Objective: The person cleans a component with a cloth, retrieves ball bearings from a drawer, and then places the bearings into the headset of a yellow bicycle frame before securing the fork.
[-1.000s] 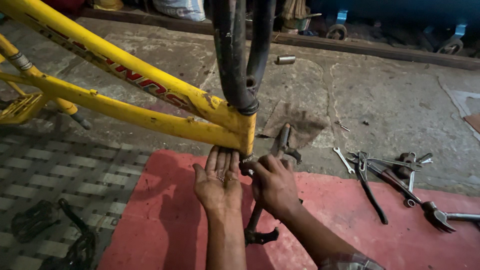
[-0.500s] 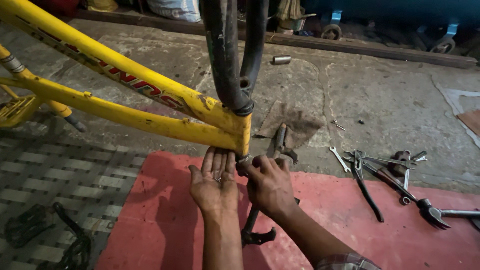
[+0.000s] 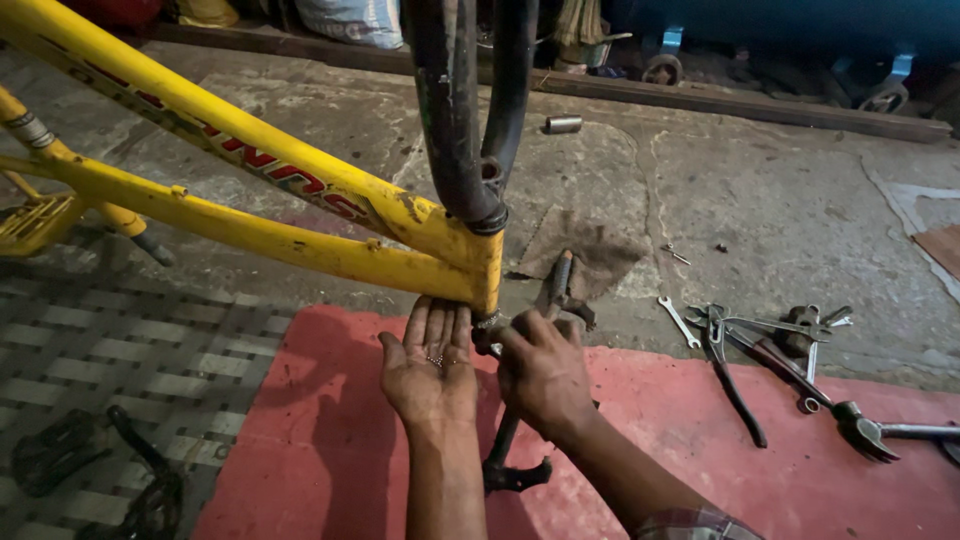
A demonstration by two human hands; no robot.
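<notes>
A yellow bicycle frame [image 3: 250, 170] stands upside down with its black fork [image 3: 455, 130] pointing up. My left hand [image 3: 430, 365] lies palm up, cupped just under the frame's head tube [image 3: 487, 275], with a few tiny metal balls resting in the palm. My right hand [image 3: 540, 370] is beside it, fingers pinched at the lower end of the head tube where a metal ring shows. A dark stem-like part [image 3: 510, 450] lies on the red mat under my hands.
A red mat [image 3: 760, 480] covers the ground below me. Wrenches, pliers [image 3: 725, 370] and a hammer [image 3: 870, 432] lie at the right. A dirty rag [image 3: 590, 250] and a small metal cylinder [image 3: 563, 124] sit on the concrete. Black parts [image 3: 60, 450] lie at the lower left.
The view has shifted slightly. Both hands stay under the head tube, and my right hand's fingers keep working at its lower end.
</notes>
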